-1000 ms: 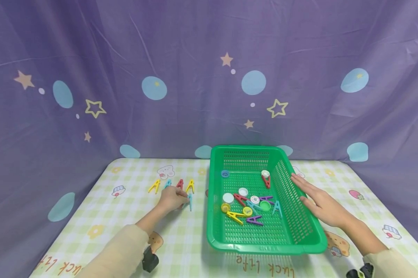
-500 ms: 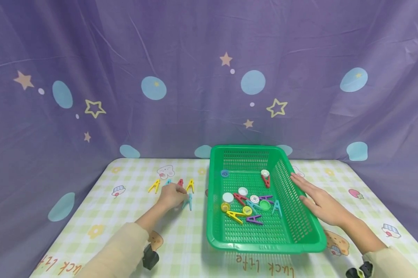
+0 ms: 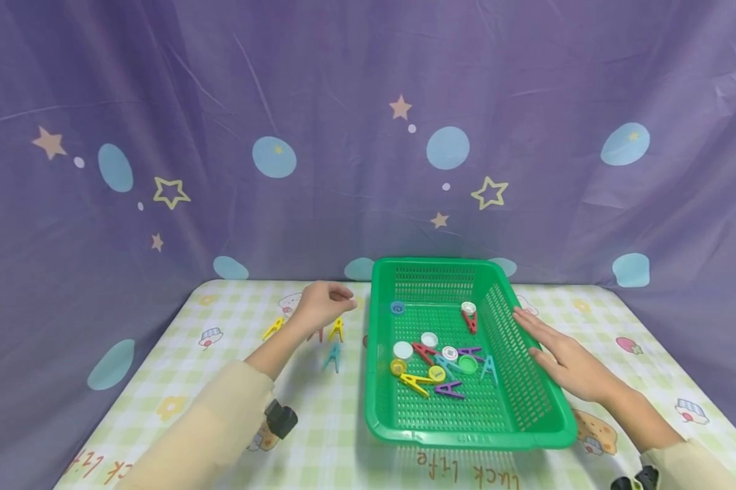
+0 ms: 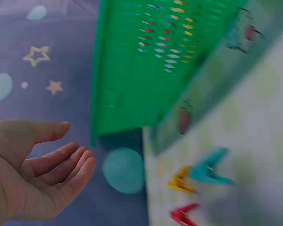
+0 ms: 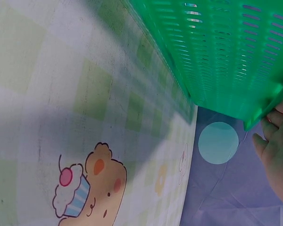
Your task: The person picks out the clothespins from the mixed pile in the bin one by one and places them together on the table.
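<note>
My left hand (image 3: 322, 306) hovers over the table left of the basket. In the left wrist view its fingers are loosely bent, thumb apart from them, holding nothing. Below it a light blue clothespin (image 3: 332, 357) lies nearest me, with a yellow clothespin (image 3: 336, 330) behind it. A red clothespin (image 3: 316, 335) is partly covered by the hand and wrist, and another yellow clothespin (image 3: 273, 328) lies farther left. My right hand (image 3: 566, 361) rests with straight fingers on the right rim of the green plastic basket (image 3: 454, 437).
Inside the basket lie several clothespins, such as a purple clothespin (image 3: 449, 388), and several bottle caps, among them a green cap (image 3: 468, 365) and a blue cap (image 3: 397, 308). A checkered cloth (image 3: 319, 435) covers the table. A purple curtain (image 3: 343, 102) hangs behind.
My left hand has let go of the light blue clothespin, which stays on the cloth, and has risen away toward the back. The right hand keeps its place on the rim.
</note>
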### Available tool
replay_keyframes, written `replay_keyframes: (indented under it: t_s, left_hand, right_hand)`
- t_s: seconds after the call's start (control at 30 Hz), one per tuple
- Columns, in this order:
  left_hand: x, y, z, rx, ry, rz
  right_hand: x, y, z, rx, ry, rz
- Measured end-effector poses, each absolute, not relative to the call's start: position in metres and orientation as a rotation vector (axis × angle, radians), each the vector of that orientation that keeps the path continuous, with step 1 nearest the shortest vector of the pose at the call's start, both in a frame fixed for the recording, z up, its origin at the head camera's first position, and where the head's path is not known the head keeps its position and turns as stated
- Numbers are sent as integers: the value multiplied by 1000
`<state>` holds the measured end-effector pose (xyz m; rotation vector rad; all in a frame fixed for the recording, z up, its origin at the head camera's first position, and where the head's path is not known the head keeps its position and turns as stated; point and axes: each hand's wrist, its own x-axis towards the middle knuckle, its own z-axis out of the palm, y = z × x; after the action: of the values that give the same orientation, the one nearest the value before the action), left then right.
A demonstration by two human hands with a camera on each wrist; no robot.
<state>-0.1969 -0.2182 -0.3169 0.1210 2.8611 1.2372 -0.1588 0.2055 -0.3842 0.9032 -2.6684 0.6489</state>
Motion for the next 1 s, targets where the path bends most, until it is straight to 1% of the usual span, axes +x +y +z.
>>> replay_keyframes:
  t_s: [0.2, 0.47, 0.8, 1.0]
  left_hand:
    - [-206, -191, -296, 262, 2847, 1223]
    - [-220, -148, -284, 401, 2823, 1142]
    - [-231, -99, -290, 476, 2790, 925]
    - [-236, -78, -304, 491, 2814, 655]
  right_hand:
    - [-159, 205, -384, 900, -2661, 647]
    - [-159, 206, -386, 902, -2653, 650]
    - [-157, 205, -384, 908, -2648, 652]
    - [-157, 204, -383, 900, -2664, 651]
